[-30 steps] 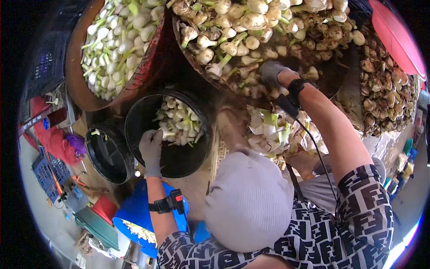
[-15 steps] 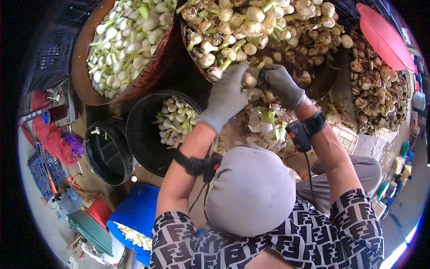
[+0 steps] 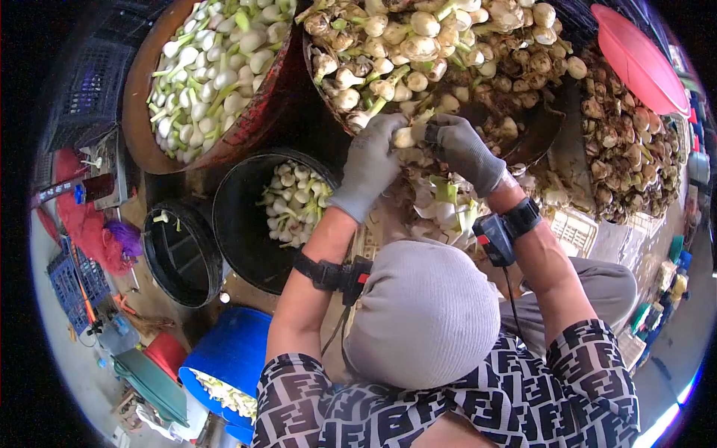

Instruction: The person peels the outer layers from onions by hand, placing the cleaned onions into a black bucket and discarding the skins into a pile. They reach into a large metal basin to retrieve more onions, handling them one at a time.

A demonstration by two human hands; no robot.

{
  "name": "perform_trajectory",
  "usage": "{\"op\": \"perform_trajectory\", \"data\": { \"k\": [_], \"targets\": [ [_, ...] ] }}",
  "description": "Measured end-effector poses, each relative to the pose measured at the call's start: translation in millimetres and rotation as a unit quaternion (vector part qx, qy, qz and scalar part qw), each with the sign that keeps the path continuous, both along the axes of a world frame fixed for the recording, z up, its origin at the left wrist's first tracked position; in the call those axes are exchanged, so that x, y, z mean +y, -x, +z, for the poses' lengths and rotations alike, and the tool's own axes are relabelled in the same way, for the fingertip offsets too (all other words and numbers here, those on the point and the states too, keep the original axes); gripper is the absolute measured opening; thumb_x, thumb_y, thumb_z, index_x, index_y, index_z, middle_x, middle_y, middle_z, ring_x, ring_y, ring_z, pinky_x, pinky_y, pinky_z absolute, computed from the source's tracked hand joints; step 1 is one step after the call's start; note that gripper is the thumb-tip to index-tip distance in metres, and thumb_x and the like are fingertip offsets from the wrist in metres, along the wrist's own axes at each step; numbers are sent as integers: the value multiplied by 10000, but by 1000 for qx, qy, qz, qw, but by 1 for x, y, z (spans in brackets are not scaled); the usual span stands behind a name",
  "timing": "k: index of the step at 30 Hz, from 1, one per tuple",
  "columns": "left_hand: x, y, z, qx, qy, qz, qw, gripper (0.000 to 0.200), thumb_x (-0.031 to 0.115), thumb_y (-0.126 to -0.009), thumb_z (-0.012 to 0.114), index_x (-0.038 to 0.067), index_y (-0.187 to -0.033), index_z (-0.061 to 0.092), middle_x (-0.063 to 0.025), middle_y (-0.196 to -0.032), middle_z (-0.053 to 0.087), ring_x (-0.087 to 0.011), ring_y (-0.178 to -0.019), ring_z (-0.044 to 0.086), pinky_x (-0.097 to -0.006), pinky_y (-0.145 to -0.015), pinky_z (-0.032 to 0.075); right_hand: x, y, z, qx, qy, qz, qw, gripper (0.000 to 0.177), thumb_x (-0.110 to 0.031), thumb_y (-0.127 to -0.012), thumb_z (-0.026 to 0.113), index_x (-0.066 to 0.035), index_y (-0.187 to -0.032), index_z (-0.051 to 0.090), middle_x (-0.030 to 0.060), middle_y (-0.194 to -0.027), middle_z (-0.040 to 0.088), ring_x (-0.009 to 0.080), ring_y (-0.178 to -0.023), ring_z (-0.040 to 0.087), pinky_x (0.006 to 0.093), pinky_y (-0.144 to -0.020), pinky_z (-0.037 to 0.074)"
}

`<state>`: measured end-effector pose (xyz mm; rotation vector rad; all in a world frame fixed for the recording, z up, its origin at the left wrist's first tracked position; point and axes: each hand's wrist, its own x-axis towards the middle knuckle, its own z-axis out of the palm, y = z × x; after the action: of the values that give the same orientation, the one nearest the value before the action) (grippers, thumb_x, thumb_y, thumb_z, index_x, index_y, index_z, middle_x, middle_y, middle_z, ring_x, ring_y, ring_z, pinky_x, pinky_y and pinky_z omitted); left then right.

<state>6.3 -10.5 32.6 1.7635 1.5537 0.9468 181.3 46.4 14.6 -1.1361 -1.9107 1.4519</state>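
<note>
Gloved in grey, my left hand [image 3: 371,168] has its fingers closed around a pale garlic bulb [image 3: 404,138]. A short stem on the bulb points up to the right. My right hand [image 3: 469,155], in a matching glove, is curled close against the bulb's right side. Something small and dark [image 3: 431,134] shows at its fingertips; I cannot make out its kind. Just beyond both hands is a large tub heaped with untrimmed garlic [image 3: 420,48], soil still on many bulbs. Loose peeled skins and leaves [image 3: 447,213] lie below the hands.
Cleaned garlic fills a big reddish tub [image 3: 138,119] at upper left. A black bucket [image 3: 231,246] holds more bulbs, beside a smaller black bucket [image 3: 183,287]. At right are piled brown garlic [image 3: 635,160] and a pink basin [image 3: 642,60]. A blue barrel [image 3: 231,336] stands lower left.
Both hands have shifted slightly downward, and the left one a little to the left. The garlic bulb has moved left with them and turned, its stem now pointing up right.
</note>
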Motion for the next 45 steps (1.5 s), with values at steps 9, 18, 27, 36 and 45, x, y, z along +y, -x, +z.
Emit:
{"op": "perform_trajectory", "data": {
  "k": [9, 18, 27, 36, 45],
  "targets": [
    [-1, -4, -2, 18, -23, -4, 1000, 438, 79, -643, 708, 57, -1046, 538, -120, -1051, 576, -280, -963, 567, -336, -825, 450, -1, 3, 9, -62, -70, 30, 995, 193, -176, -775, 672, -2, -846, 629, 10, -724, 603, 67, -614, 521, 209, -551, 449],
    [-1, -5, 1, -77, 46, 58, 994, 350, 46, -683, 681, 37, -1007, 547, -98, -988, 605, -228, -914, 586, -316, -807, 452, 2, -4, 8, -73, -220, 113, 966, 191, -185, -738, 672, -51, -872, 652, 72, -751, 626, 213, -655, 601, 280, -649, 491],
    [15, 6, -7, -572, 231, 197, 762, 351, 355, -928, 393, 64, -1012, 570, -73, -896, 615, -139, -777, 599, -281, -651, 497, -17, 12, 36, 42, 200, -5, 979, 151, -85, -734, 647, -17, -868, 662, 54, -827, 642, 135, -747, 593, 259, -697, 478],
    [12, -2, 20, -298, 111, 103, 942, 325, 145, -758, 692, 49, -1046, 576, -58, -969, 605, -118, -897, 562, -240, -824, 437, -7, 14, 56, 216, 382, -181, 880, 234, -143, -817, 632, 27, -968, 578, 40, -792, 613, 95, -668, 578, 218, -587, 481],
    [4, -3, 16, -305, 158, 96, 934, 260, 185, -870, 560, 21, -1072, 568, -55, -1057, 600, -122, -963, 549, -247, -875, 418, -11, 12, 39, 105, 234, -128, 958, 167, 8, -743, 588, 21, -909, 603, 25, -774, 611, 80, -632, 556, 210, -565, 461]
  ]
}}
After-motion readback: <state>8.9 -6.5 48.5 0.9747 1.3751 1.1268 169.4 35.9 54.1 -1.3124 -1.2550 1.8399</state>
